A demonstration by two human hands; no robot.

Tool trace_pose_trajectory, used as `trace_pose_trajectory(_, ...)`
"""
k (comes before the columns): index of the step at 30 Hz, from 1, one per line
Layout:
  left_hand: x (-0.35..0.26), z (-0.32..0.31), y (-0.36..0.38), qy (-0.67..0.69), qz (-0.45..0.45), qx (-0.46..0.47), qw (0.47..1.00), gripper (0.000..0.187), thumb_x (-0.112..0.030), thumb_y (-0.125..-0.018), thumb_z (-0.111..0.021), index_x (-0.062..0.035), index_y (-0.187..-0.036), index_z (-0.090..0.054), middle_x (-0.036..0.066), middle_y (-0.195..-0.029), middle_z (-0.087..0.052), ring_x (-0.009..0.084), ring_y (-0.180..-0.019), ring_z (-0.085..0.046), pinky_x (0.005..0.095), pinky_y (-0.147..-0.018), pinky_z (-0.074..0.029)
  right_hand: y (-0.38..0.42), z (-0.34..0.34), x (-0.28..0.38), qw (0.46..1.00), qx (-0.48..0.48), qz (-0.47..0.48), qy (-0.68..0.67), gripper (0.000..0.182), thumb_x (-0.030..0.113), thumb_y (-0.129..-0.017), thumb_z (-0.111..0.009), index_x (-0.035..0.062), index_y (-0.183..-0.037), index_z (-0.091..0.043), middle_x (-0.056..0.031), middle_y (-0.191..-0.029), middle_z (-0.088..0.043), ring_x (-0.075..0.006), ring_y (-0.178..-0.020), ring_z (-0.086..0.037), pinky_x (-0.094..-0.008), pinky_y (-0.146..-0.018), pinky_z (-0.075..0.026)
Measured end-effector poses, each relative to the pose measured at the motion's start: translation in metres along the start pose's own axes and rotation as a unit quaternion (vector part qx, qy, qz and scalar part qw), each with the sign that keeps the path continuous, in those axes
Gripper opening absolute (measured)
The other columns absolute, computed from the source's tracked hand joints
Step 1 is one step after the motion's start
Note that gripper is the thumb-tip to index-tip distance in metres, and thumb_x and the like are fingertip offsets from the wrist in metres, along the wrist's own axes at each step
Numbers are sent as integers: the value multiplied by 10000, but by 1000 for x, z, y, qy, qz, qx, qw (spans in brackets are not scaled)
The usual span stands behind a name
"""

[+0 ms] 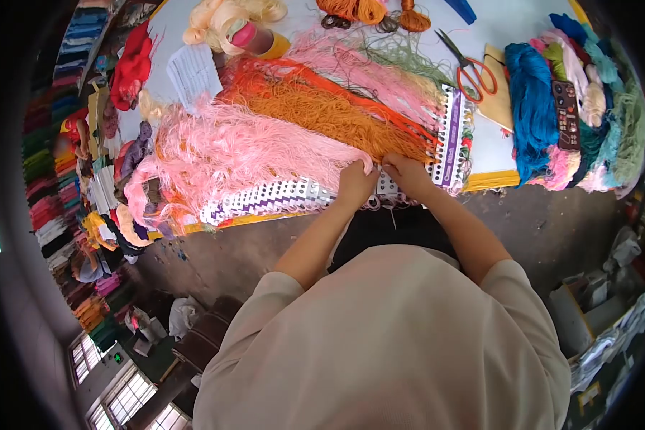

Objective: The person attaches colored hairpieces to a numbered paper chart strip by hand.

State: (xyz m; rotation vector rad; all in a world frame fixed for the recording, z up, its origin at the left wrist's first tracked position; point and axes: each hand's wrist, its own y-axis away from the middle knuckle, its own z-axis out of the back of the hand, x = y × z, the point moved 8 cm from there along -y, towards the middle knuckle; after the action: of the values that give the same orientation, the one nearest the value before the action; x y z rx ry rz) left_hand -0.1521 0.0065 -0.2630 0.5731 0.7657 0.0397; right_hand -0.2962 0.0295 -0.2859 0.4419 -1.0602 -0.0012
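- Head view: I look down past a person's pale shirt [387, 337] at both hands, close together at the near edge of a white worktop [486, 147].
- I see the left hand [357, 180] curled nearly closed, thumb and fingers pinching the end of the light pink thread [236, 143].
- That thread spreads leftward from the hand in a loose, fluffy heap over the near part of the worktop.
- I see the right hand [407, 175] curled too, just beside the left, by the near end of the orange thread [315, 104]; whether its fingertips grip any strands I cannot tell.
- Below the pink heap I make out a row of white hole-punched cards [265, 195] with purple marks, overlapping along the edge.
- Another punched card [453, 132], with a purple strip, stands out to the right of the right hand, at the ends of the threads.
- Beyond the orange thread I see a band of red-orange strands [351, 94], then paler pink ones.
- Scissors [463, 61] with orange handles lie beyond that card, near a tan envelope [496, 107].
- Farther right I see a blue hank [532, 107] among other coloured yarns.
- At the far left I find a written sheet [195, 74], near a thread cone [260, 39] lying on its side.
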Motion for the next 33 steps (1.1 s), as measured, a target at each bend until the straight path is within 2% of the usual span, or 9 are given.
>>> trace_pose_trajectory(2,-4,1,2,33,23,18,999,274,-237,-834,-664,30,-827,-603,224,-686,-631,356,-613,-639,422,-576,-501,1,1,1,1000,5,9,-21,169,267,-947,-541,112,-1011,-558,-187,-848,-647,-381,-805,-636,-450,-704,-491)
trace_pose_trajectory(4,19,-20,11,285,217,103,928,188,-202,-880,-634,-40,-821,-560,94,-589,-540,160,-373,-442,308,-331,-323,2,8,8,998,-10,22,-58,125,200,-951,-552,81,-990,-556,-132,-773,-610,-300,-682,-621,-372,-646,-494)
trace_pose_trajectory(7,14,-28,12,352,219,130,901,139,-139,-896,-594,-71,-800,-520,36,-536,-457,118,-346,-340,264,-302,-226,5,9,8,992,60,-57,-100,134,209,-955,-544,89,-1008,-519,-126,-746,-617,-269,-686,-638,-377,-638,-498)
trace_pose_trajectory(8,13,-29,12,353,220,133,900,139,-139,-896,-594,-71,-800,-520,36,-536,-457,118,-346,-340,264,-302,-226,5,12,9,991,59,-60,-99,134,209,-955,-544,89,-1008,-519,-126,-746,-617,-269,-686,-638,-377,-638,-498)
trace_pose_trajectory(11,3,-26,8,338,194,160,907,118,-116,-883,-589,-55,-800,-531,49,-536,-479,129,-341,-359,275,-305,-257,4,7,5,973,76,-94,-198,80,170,-971,-527,97,-983,-499,-55,-656,-562,-127,-529,-544,-306,-486,-446)
trace_pose_trajectory(17,2,-28,5,295,188,178,920,111,-100,-870,-594,-42,-794,-538,56,-558,-516,127,-351,-390,278,-311,-279,1,4,-1,978,77,-90,-170,84,180,-981,-516,98,-995,-503,-31,-625,-541,-125,-509,-518,-285,-470,-431)
trace_pose_trajectory(20,9,-33,3,357,194,149,902,114,-111,-883,-592,-46,-802,-546,55,-565,-522,116,-360,-398,272,-319,-289,6,4,-7,944,82,-128,-293,98,196,-982,-524,98,-988,-514,-4,-604,-519,-105,-496,-491,-268,-464,-417)
trace_pose_trajectory(26,4,-33,14,427,241,175,854,117,-146,-905,-598,-56,-834,-576,43,-575,-535,103,-368,-391,248,-340,-290,3,1,-16,945,77,-116,-297,107,190,-965,-565,94,-984,-522,6,-606,-515,-89,-499,-480,-258,-443,-393)
trace_pose_trajectory(33,-7,-23,5,263,166,169,935,129,-136,-861,-602,-37,-779,-600,70,-608,-594,122,-408,-475,279,-370,-343,3,-3,-19,949,66,-127,-280,119,177,-954,-583,75,-985,-531,-4,-615,-537,-86,-510,-486,-265,-452,-388)
